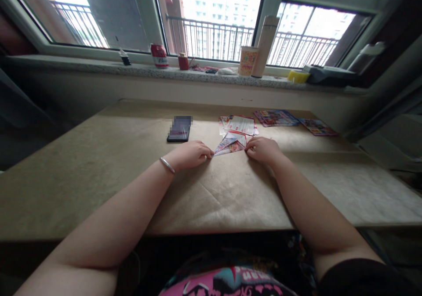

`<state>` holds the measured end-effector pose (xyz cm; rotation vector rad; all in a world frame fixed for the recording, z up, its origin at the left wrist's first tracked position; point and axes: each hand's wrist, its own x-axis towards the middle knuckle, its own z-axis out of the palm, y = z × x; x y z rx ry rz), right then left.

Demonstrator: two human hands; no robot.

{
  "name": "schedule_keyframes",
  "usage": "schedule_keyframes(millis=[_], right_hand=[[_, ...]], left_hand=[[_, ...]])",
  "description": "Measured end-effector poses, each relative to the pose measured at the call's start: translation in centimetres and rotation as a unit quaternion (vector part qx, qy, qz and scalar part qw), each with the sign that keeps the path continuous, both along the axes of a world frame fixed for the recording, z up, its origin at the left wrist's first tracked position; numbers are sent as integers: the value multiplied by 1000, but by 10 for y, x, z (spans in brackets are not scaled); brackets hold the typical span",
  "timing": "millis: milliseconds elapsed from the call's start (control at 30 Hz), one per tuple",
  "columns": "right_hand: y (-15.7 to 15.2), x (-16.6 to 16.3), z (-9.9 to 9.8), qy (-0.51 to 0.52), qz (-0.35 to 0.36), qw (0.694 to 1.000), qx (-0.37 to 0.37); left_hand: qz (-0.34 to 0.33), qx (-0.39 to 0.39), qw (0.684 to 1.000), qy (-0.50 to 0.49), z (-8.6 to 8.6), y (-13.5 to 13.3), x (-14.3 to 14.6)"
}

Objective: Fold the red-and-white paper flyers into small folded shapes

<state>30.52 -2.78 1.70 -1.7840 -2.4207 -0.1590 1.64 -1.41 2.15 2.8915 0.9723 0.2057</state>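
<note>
the folded paper (231, 144), a colourful printed sheet creased into a triangle, lies flat on the tabletop (99, 173) between the two hands. the left hand (190, 154) pinches the triangle's left tip, its grip narrow and closed on the paper, with a silver bracelet (167, 165) on that wrist. the right hand (263, 149) presses the triangle's right corner with curled fingers, also holding the folded paper.

just behind the folded paper lies a loose sheet (242, 124) of printed paper, touching or nearly touching it. to the left of the folded paper, just beyond the left hand, sits a dark phone (179, 130). further right of it lie two more printed sheets (276, 117) and (317, 127), well apart from the hands.

behind the folded paper, past the tabletop's far edge, a windowsill (99, 67) carries a red can (159, 55), a patterned cup (248, 60) and a tall flask (265, 45). nearer than the folded paper the brown surface lies bare up to its front edge.
</note>
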Motion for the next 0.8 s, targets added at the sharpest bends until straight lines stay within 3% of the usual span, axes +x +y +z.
schedule_keyframes(millis=[367,633,800], right_hand=[[1,4,-1,-24,-22,999,-7],[-6,-13,-5,-22,-36,998,49],[-5,-17,-8,-9,-48,996,73]], left_hand=[[-6,2,1000,-5,-3,2,-1],[22,38,999,16,-6,-3,4],[35,72,997,-21,-16,-4,9]])
